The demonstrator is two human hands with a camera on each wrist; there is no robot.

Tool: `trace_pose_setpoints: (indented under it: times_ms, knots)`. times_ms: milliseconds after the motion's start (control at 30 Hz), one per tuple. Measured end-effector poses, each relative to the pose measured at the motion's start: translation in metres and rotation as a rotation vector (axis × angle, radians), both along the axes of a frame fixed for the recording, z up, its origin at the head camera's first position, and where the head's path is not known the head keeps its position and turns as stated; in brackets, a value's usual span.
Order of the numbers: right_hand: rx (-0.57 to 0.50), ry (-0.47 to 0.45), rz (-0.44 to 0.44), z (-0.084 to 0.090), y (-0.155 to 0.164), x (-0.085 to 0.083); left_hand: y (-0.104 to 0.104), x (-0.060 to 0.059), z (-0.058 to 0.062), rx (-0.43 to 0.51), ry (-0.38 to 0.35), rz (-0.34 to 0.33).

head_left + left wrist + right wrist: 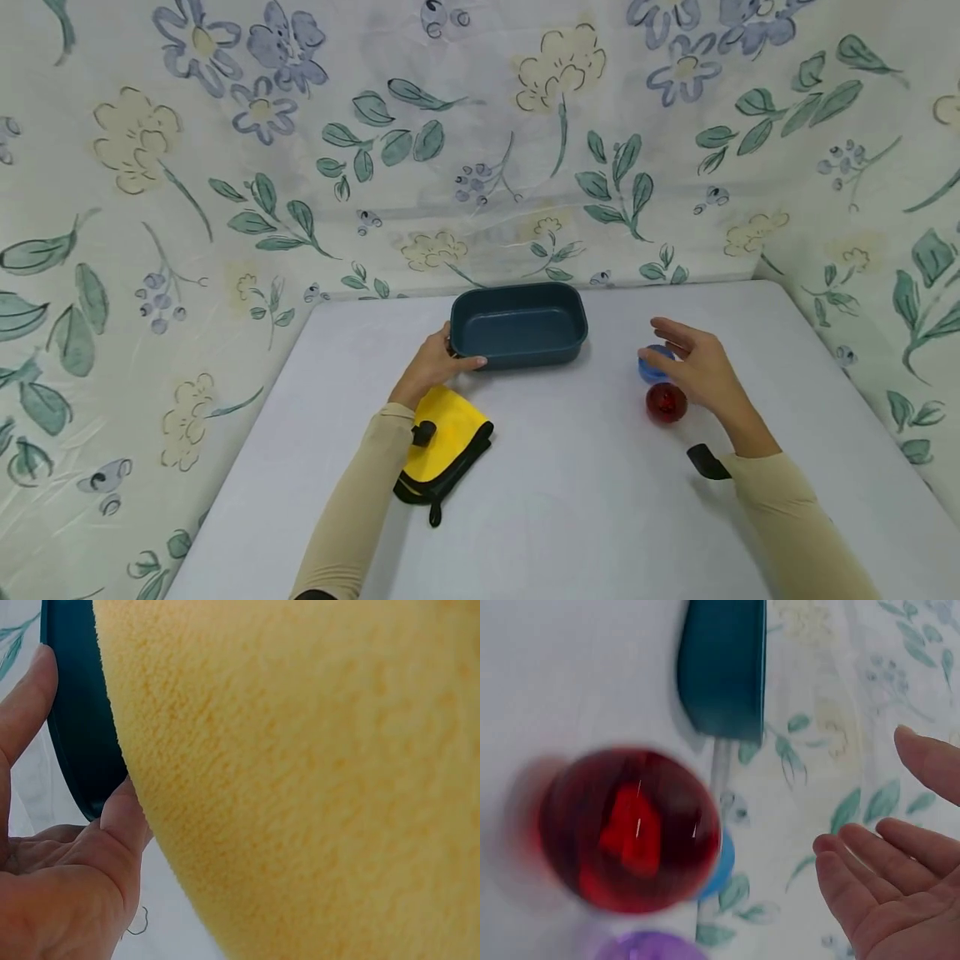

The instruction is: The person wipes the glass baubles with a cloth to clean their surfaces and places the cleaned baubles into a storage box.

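A dark teal rectangular dish (519, 325) sits toward the back of the white table. My left hand (433, 367) grips its left front corner, the thumb along the front wall and the other fingers at the left end. In the left wrist view, fingers and thumb (82, 870) lie on either side of the dish (79, 712). My right hand (697, 362) hovers with fingers apart beside a blue round object (651, 369), partly covering it in the head view. Just nearer lies a shiny, see-through red ball (666, 403). The right palm (907, 907) is empty.
A folded yellow cloth (453, 429) with black edging and a loop lies under the left forearm. A purple round object (649, 949) shows near the red ball in the right wrist view. Flowered sheeting (480, 150) rises behind and beside the table (562, 500).
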State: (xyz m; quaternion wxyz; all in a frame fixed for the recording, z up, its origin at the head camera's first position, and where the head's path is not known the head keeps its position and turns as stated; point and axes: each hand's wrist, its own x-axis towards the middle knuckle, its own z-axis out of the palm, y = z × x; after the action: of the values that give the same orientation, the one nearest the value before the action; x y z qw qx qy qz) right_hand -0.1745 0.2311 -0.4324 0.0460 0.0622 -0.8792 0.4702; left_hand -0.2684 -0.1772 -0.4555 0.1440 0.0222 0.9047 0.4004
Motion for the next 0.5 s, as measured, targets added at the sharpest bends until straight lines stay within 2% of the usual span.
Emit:
trace_pose_setpoints:
  times_ms: [100,233,500]
  knots:
    - [0.015,0.022,-0.036,0.001,0.022,0.010,0.000,0.000,0.000,-0.001,0.012,-0.003]
    - [0.032,0.001,-0.075,-0.003,0.050,0.021,0.001,0.000,0.001,0.005,0.020,-0.011]
    - [0.059,-0.062,-0.109,-0.027,0.084,0.031,-0.001,0.000,0.000,-0.016,0.002,-0.001]
